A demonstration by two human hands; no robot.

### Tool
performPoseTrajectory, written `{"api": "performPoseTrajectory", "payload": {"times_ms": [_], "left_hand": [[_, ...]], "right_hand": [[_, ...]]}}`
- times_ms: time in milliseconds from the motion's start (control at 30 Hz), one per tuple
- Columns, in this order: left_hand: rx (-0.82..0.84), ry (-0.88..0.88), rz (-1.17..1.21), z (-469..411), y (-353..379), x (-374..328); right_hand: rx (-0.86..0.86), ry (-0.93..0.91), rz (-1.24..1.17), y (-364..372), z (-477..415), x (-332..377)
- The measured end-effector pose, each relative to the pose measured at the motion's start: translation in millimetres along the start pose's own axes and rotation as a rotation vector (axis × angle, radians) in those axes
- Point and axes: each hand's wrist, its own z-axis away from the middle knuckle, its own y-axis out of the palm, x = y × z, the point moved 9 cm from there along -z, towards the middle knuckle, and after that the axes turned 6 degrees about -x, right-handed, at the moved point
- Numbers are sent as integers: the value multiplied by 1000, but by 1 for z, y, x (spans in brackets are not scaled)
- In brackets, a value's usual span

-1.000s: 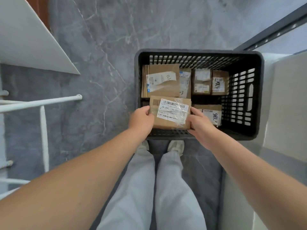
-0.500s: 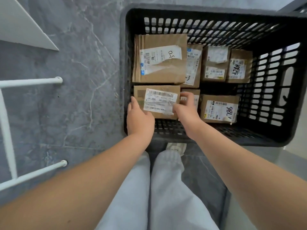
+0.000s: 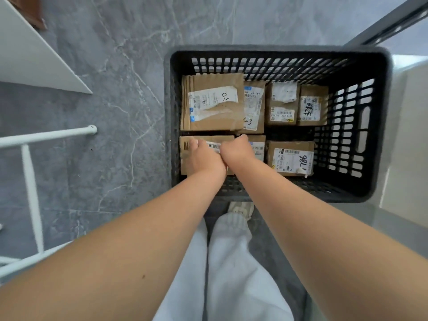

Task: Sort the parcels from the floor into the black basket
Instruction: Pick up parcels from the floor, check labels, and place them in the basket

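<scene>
- Head view: we are leaning over the basket (image 3: 278,48), which is standing on the floor (image 3: 115,66) just ahead of our feet.
- The parcel (image 3: 185,158) is lying flat in the basket's near-left corner. Its long axis is running left to right along the near wall, and its left end is sitting close to the left wall.
- Our left hand (image 3: 203,158) is resting on top of the parcel, with the fingers reaching out over the label. They are looking laid rather than curled, and we are seeing nothing gripped.
- Our right hand (image 3: 236,150) is touching the left one. Its fingers are bending down over the parcel's far right corner, beside a smaller neighbour (image 3: 258,149), and as far as we can judge they are holding that corner.
- The parcel is therefore sitting directly under both hands, the left over its middle and the right over its right end, neither one nearer.
- Other parcels (image 3: 213,100) are filling the far row.
- We are judging the placing all but done. The coming move is calling for letting go and lifting both hands up and back over the near wall.
</scene>
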Motion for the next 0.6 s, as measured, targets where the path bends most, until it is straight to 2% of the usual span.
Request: {"api": "performPoseTrajectory", "payload": {"times_ms": [167,300,367,467,600], "left_hand": [[-59,226,-75,45,-69,-44],[-175,443,-110,110,-168,-99],[-230,527,-115,156,-223,-125],[-339,676,-116,237,-307,-164],[-571,879,-65,338,-425,-215]], "right_hand": [[-67,-225,61,-53,66,50],[-255,-501,480,-143,151,108],[-354,-606,585,-192,203,133],[-472,-725,552,-265,290,173],[-648,-903,461,-359,419,231]]}}
